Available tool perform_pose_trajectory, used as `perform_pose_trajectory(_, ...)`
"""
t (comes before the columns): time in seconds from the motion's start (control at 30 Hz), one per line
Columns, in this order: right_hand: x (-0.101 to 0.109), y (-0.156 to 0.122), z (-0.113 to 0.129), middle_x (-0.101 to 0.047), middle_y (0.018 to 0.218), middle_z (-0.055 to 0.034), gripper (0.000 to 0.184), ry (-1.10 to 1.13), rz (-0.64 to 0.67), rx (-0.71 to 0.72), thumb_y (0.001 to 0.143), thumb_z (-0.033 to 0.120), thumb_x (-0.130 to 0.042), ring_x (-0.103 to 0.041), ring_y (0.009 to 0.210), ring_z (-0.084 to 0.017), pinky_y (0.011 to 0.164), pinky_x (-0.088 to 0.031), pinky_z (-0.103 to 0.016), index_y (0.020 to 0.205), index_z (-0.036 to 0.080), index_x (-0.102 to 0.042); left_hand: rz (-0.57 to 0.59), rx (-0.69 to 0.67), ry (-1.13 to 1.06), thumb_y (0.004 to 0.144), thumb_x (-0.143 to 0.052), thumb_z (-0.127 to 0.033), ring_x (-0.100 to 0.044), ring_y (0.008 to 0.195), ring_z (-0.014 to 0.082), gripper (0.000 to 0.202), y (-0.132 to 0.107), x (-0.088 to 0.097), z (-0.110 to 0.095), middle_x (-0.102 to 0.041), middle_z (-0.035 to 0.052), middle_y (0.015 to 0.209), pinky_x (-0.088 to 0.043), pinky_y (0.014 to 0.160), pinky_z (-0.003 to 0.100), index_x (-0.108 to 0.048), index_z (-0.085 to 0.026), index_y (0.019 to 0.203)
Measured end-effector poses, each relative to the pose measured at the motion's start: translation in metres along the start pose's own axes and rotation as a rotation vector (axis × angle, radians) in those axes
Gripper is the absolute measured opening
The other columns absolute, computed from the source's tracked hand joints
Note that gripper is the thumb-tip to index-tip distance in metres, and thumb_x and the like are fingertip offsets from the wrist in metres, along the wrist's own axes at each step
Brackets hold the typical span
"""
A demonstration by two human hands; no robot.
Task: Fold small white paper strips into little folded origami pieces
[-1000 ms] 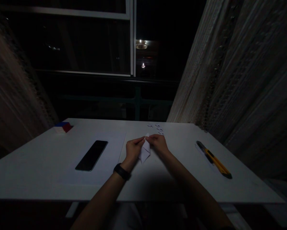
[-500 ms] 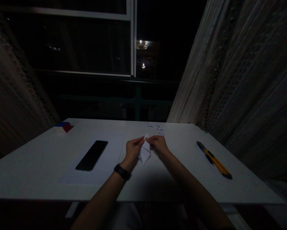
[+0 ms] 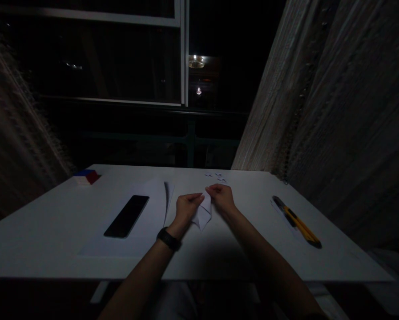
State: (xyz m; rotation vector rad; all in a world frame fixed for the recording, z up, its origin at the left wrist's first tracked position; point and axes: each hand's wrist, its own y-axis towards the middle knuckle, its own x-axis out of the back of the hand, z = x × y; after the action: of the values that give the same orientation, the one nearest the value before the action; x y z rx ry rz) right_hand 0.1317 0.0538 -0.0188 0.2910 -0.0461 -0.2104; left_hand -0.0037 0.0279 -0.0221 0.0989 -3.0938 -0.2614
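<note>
A pale curtain hangs dimly at my far left. Near the left back corner of the white table sits a cube with blue, white and red faces. To its right, a black smartphone lies aslant on white paper sheets, whose far right edge curls up off the table.

Just right of the sheets is my left hand, a black wristband on its wrist. I have its thumb and fingers pinched on a folded white paper, which is in front of me between both hands, its pointed end towards me. My right hand pinches the same paper at its upper edge; my fingers hide part of the folds.

Just beyond that hand are small dark-marked pieces, too small to make out. Farther right, a yellow-and-black utility knife lies slantwise, with another curtain behind.
</note>
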Motion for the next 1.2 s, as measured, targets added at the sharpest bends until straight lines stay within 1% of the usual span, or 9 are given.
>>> perform_pose_trajectory(0.17,0.004,0.000,0.004,-0.063,0.058,-0.0030,0.024,-0.049,0.047,0.081,0.056,0.038,-0.069,-0.056,0.055,-0.015,0.056,-0.041,-0.026,0.060,0.015,-0.065,0.006,0.116,-0.009,0.053,-0.074,-0.028,-0.061,0.058,0.0173,0.026,-0.002,-0.003,0.001,-0.069,0.0085,0.066,-0.045,0.054,0.026,-0.070,-0.011,0.073)
perform_pose_trajectory(0.37,0.005,0.001,0.005,-0.062,0.053,-0.0024,0.024,-0.119,-0.044,0.091,0.056,0.039,-0.069,-0.054,0.052,-0.015,0.054,-0.040,-0.026,0.058,0.015,-0.065,0.046,0.100,-0.063,0.052,-0.075,-0.029,-0.060,0.055,0.0159,0.028,-0.003,-0.006,0.006,-0.068,0.0090,0.065,-0.044,0.050,0.024,-0.070,-0.010,0.072)
perform_pose_trajectory(0.47,0.005,-0.003,0.007,-0.065,0.059,-0.0041,0.028,-0.050,0.049,0.033,0.056,0.041,-0.069,-0.056,0.055,-0.015,0.054,-0.041,-0.025,0.063,0.014,-0.066,0.039,0.111,-0.134,0.052,-0.076,-0.029,-0.061,0.056,0.0161,0.029,-0.002,-0.004,0.004,-0.069,0.0094,0.068,-0.045,0.051,0.024,-0.070,-0.010,0.073)
perform_pose_trajectory(0.6,0.005,-0.008,0.009,-0.057,0.046,-0.0008,0.034,-0.019,0.202,-0.098,0.056,0.046,-0.068,-0.048,0.042,-0.011,0.043,-0.035,-0.022,0.055,0.013,-0.063,0.010,0.131,-0.214,0.050,-0.077,-0.031,-0.061,0.058,0.0164,0.035,0.001,0.000,0.004,-0.069,0.0107,0.070,-0.046,0.053,0.025,-0.069,-0.008,0.075)
perform_pose_trajectory(0.77,0.006,-0.008,0.008,-0.055,0.043,0.0004,0.034,0.060,0.189,-0.160,0.049,0.043,-0.073,-0.047,0.040,-0.010,0.041,-0.035,-0.023,0.051,0.012,-0.061,0.053,0.170,-0.293,0.050,-0.077,-0.032,-0.063,0.060,0.0185,0.039,0.003,0.000,0.004,-0.069,0.0129,0.073,-0.049,0.057,0.029,-0.069,-0.006,0.078)
perform_pose_trajectory(0.9,0.004,-0.007,0.007,-0.055,0.042,0.0006,0.033,0.074,0.165,-0.180,0.048,0.042,-0.073,-0.047,0.039,-0.010,0.041,-0.036,-0.022,0.051,0.012,-0.063,0.023,0.079,-0.222,0.055,-0.074,-0.030,-0.064,0.068,0.0205,0.044,0.003,0.000,0.006,-0.070,0.0116,0.079,-0.049,0.064,0.031,-0.068,-0.010,0.093)
perform_pose_trajectory(1.0,0.001,-0.009,0.007,-0.054,0.042,0.0004,0.033,0.069,0.133,-0.177,0.050,0.043,-0.072,-0.046,0.038,-0.010,0.040,-0.036,-0.022,0.050,0.012,-0.062,-0.021,-0.042,-0.048,0.061,-0.070,-0.031,-0.064,0.081,0.0237,0.035,0.003,0.001,0.007,-0.069,0.0113,0.087,-0.048,0.074,0.033,-0.069,-0.013,0.090)
perform_pose_trajectory(1.07,0.000,-0.010,0.008,-0.054,0.040,0.0003,0.033,0.045,0.102,-0.162,0.050,0.044,-0.072,-0.046,0.037,-0.010,0.039,-0.035,-0.022,0.049,0.012,-0.062,-0.007,-0.105,0.023,0.065,-0.066,-0.031,-0.063,0.087,0.0243,0.028,0.003,0.002,0.007,-0.069,0.0102,0.091,-0.047,0.080,0.035,-0.070,-0.016,0.089)
perform_pose_trajectory(1.2,-0.002,-0.013,0.010,-0.054,0.040,-0.0005,0.034,0.037,0.085,-0.158,0.051,0.044,-0.071,-0.046,0.037,-0.010,0.039,-0.036,-0.022,0.048,0.012,-0.061,0.016,-0.144,0.080,0.068,-0.064,-0.029,-0.062,0.089,0.0243,0.025,0.000,0.003,0.005,-0.068,0.0088,0.093,-0.045,0.083,0.036,-0.070,-0.018,0.089)
